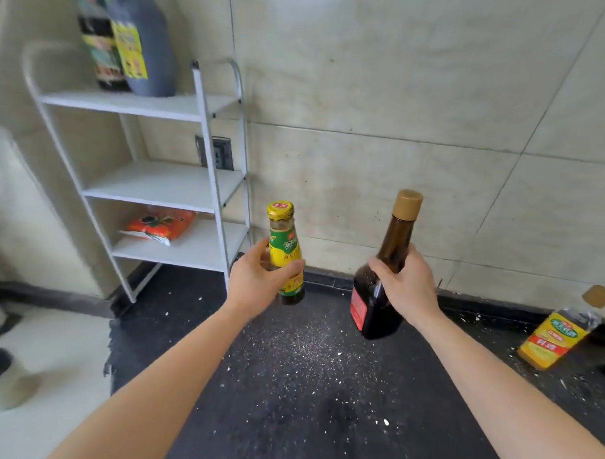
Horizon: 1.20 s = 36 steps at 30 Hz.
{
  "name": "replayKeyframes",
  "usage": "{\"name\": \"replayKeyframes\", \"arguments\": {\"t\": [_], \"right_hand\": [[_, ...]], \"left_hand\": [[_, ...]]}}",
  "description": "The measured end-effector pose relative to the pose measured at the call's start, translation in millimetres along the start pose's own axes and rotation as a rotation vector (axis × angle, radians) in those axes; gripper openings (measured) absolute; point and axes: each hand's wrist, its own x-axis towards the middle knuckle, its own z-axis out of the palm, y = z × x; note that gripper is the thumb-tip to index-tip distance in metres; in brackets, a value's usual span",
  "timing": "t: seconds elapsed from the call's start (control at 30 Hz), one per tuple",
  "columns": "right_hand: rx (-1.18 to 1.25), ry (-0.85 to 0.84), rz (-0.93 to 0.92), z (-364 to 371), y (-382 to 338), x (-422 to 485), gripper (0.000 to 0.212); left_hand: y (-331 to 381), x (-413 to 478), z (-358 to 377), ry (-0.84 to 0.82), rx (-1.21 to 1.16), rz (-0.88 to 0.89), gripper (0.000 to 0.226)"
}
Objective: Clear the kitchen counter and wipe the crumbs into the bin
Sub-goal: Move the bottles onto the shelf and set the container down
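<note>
Over counter (289, 383), left hand (254, 282) grips sauce (284, 249), right hand (409, 284) brown bottle (397, 229).

worktop (287, 417): black, speckled with white crumbs
small bottle (286, 256): yellow cap, green and yellow label
tall bottle (381, 280): brown glass, tan cap, red label
lying bottle (554, 337): yellow, green and red label
rack (208, 150): white
packet (159, 226): orange and white
wall (401, 95): cream tiles

A white metal rack (165, 185) of three shelves stands in the corner on the dark speckled counter (287, 417). Behind the rack and to its right run large pale marbled wall tiles (384, 95) with thin dark joints — a dark socket (221, 153) shows between the rack's uprights. Left of the rack, lower down, lies a pale floor (57, 341).
</note>
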Motion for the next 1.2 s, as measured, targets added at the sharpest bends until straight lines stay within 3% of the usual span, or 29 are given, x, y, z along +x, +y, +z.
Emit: {"name": "replayKeyframes", "arguments": {"t": [0.2,0.4,0.7,0.9,1.03,1.2], "right_hand": [[0.141,0.027,-0.161,10,-133,35,0.015],[0.293,0.045,-0.246,31,-253,74,0.027],[0.621,-0.107,-0.135,81,-393,141,0.034],[0.594,-0.079,-0.058,134,-437,179,0.040],[0.455,0.024,-0.090,167,-440,199,0.024],[0.279,0.136,-0.109,199,-427,225,0.030]], "left_hand": [[66,19,-84,0.100,-0.082,0.139,0.026],[114,67,-181,0.146,-0.082,0.294,0.022],[155,166,-316,0.190,0.080,0.399,0.017],[126,215,-340,0.274,0.161,0.308,0.016],[114,235,-334,0.328,0.181,0.298,0.011],[109,246,-330,0.320,0.106,0.324,0.028]]}}
